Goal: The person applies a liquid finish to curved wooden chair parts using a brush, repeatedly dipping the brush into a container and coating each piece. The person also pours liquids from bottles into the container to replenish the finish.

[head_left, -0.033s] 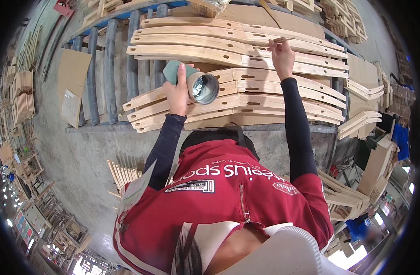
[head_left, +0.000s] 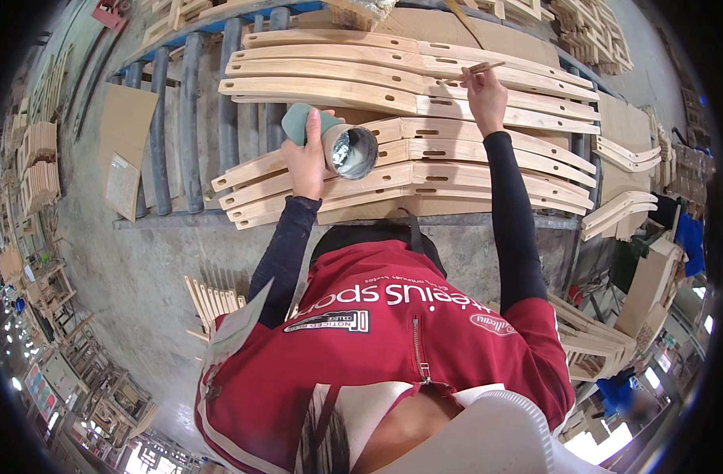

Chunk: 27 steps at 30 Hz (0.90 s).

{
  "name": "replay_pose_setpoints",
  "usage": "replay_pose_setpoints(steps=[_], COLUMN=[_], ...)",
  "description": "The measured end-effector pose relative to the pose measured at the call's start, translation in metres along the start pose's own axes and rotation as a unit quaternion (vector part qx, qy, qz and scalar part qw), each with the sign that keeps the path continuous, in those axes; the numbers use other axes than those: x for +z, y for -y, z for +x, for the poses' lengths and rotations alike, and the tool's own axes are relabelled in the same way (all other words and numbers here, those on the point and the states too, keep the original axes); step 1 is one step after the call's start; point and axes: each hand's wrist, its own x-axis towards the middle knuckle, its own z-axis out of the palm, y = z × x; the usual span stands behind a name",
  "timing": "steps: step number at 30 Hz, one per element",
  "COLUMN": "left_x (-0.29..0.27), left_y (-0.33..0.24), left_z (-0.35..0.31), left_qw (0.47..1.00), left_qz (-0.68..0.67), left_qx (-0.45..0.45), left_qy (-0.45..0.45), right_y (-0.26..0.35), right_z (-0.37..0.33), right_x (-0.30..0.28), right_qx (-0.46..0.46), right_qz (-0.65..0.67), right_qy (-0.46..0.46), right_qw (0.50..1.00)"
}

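Note:
My left hand (head_left: 304, 162) is wrapped round a round open container (head_left: 364, 167) with whitish stuff inside. A flat grey-green piece (head_left: 295, 123) sticks out beside the thumb; whether it belongs to the container I cannot tell. Between the fingers of my right hand (head_left: 486, 101), a thin brown stick (head_left: 494, 65) is pinched, its left end over the upper group of curved wooden slats (head_left: 322, 69). That end is too small to make out. Below the container lies a second group of slats (head_left: 456, 175). Slots and holes run through the slats, which lie side by side.
The slats rest on cardboard (head_left: 519, 47) over a roller conveyor (head_left: 192, 118). A cardboard sheet (head_left: 128, 130) lies at its left end. More curved pieces (head_left: 626, 209) sit at the right. Stacked wooden parts (head_left: 39, 162) stand at the far left, with a wooden frame (head_left: 590, 344) near my right elbow.

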Motion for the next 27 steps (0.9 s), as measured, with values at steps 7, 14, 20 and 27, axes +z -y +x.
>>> replay_pose_setpoints(steps=[7,14,20,27], left_x=[-0.009,-0.016,-0.019,-0.023], left_y=[-0.007,-0.006,-0.006,-0.011], left_z=[-0.003,0.002,0.000,-0.004], left_qw=[1.000,0.999,0.999,0.999], left_qz=[0.000,0.003,0.002,-0.023], left_qx=[0.006,0.026,0.022,0.031], left_qy=[-0.021,-0.022,-0.023,-0.025], right_y=[0.005,0.002,0.024,0.005], right_z=[0.018,0.033,0.026,0.029], right_x=[-0.009,-0.015,-0.014,-0.018], right_qx=[-0.069,-0.078,-0.086,-0.078], right_qz=[-0.022,-0.033,0.052,-0.072], right_qy=[0.038,0.059,0.091,0.055], right_qw=[0.997,0.995,0.991,0.993])
